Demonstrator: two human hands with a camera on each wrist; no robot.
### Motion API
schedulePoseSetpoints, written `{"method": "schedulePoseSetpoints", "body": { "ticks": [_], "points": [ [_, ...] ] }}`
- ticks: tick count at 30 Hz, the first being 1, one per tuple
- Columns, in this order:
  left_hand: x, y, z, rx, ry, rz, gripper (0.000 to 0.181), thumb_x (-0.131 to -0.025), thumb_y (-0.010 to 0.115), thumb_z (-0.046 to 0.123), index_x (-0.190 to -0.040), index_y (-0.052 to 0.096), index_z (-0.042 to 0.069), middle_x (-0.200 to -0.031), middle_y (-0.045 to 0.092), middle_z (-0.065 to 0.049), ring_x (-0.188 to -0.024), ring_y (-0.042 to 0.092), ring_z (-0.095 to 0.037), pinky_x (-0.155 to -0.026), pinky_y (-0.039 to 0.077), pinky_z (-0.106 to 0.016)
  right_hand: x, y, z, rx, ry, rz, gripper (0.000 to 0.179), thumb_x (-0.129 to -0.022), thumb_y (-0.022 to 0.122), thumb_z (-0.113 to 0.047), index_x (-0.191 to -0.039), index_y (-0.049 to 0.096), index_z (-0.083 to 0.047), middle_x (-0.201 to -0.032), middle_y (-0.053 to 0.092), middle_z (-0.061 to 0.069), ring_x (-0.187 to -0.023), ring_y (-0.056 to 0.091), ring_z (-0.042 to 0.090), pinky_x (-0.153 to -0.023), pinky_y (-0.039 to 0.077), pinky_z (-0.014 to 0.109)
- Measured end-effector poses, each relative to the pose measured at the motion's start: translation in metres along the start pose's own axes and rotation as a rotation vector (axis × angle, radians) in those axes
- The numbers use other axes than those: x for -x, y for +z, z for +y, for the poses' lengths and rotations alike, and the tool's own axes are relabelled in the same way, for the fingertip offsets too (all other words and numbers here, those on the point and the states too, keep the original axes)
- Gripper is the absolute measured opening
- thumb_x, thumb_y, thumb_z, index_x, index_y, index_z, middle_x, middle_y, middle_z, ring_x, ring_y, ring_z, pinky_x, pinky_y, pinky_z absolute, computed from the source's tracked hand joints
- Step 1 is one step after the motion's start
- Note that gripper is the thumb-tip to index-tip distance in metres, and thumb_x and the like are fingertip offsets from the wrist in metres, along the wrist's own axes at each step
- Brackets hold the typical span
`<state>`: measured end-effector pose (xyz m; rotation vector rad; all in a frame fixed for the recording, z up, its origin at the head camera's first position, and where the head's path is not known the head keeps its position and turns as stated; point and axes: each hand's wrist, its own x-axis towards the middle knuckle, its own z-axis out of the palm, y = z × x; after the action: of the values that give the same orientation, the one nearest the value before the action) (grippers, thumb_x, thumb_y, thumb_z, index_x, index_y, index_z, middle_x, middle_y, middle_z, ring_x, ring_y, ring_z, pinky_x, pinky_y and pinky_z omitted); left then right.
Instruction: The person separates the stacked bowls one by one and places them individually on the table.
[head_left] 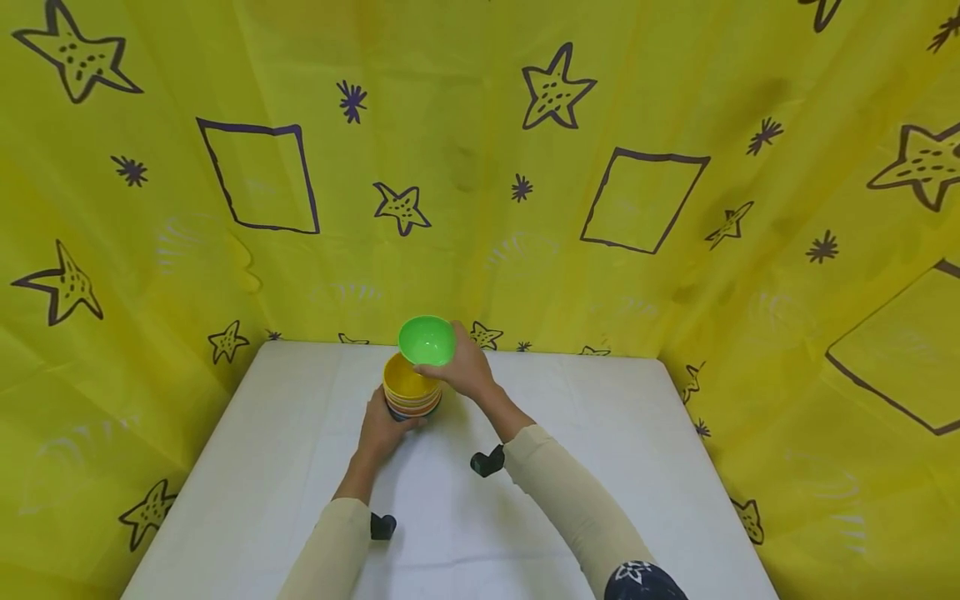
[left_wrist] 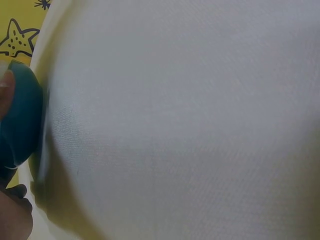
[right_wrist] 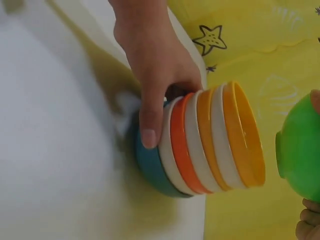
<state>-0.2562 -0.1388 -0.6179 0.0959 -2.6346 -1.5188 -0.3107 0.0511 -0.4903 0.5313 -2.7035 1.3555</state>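
Note:
My left hand [head_left: 382,432] grips a stack of nested bowls low down, with its thumb across the blue bowl [right_wrist: 152,167] at the bottom. Above that, the right wrist view shows an orange bowl [right_wrist: 186,145] and yellow and white bowls alternating up to a yellow bowl [right_wrist: 245,135] on top. A bright green bowl [head_left: 426,340] is pinched at its side by my right hand [head_left: 468,367], thumb near the rim. It is held over the stack, apart from the top bowl, its opening facing up. In the left wrist view only the blue bowl's side [left_wrist: 22,115] and fingertips appear.
The stack stands near the back edge of a table with a white cloth [head_left: 585,433]. A yellow curtain [head_left: 465,267] with drawn stars and squares hangs behind the table and along both sides. Black wrist mounts [head_left: 487,461] stick out by the sleeves.

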Motion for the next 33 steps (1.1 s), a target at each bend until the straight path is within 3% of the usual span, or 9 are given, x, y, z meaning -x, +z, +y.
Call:
{"method": "schedulePoseSetpoints", "body": {
  "ticks": [11, 19, 33],
  "points": [
    [-0.002, 0.0, 0.001, 0.012, -0.014, 0.003, 0.109, -0.078, 0.096, 0.02, -0.16, 0.028, -0.004, -0.157, 0.041, -0.028, -0.146, 0.039, -0.045, -0.125, 0.024, -0.06, 0.009, -0.021, 0.034, -0.011, 0.073, 0.115, 0.102, -0.076, 0.093, -0.039, -0.155, 0.041, 0.0, -0.141, 0.059, 0.019, -0.125, 0.06, 0.038, -0.101, 0.053, 0.056],
    [0.002, -0.001, 0.006, 0.021, -0.046, -0.004, 0.108, -0.079, 0.095, 0.017, -0.161, 0.027, -0.002, -0.158, 0.041, -0.026, -0.147, 0.038, -0.043, -0.126, 0.023, -0.058, 0.029, -0.012, 0.065, -0.054, 0.135, 0.145, 0.093, -0.073, 0.095, -0.037, -0.147, 0.048, -0.003, -0.135, 0.063, 0.017, -0.121, 0.062, 0.036, -0.099, 0.055, 0.054],
    [0.0, 0.001, 0.004, 0.007, -0.074, -0.017, 0.11, -0.079, 0.095, 0.02, -0.162, 0.026, -0.001, -0.16, 0.039, -0.025, -0.149, 0.037, -0.042, -0.126, 0.024, -0.057, 0.053, 0.002, 0.091, 0.008, 0.214, 0.111, 0.086, -0.07, 0.097, -0.032, -0.137, 0.051, -0.002, -0.128, 0.064, 0.016, -0.117, 0.063, 0.035, -0.1, 0.053, 0.054]
  ]
}}
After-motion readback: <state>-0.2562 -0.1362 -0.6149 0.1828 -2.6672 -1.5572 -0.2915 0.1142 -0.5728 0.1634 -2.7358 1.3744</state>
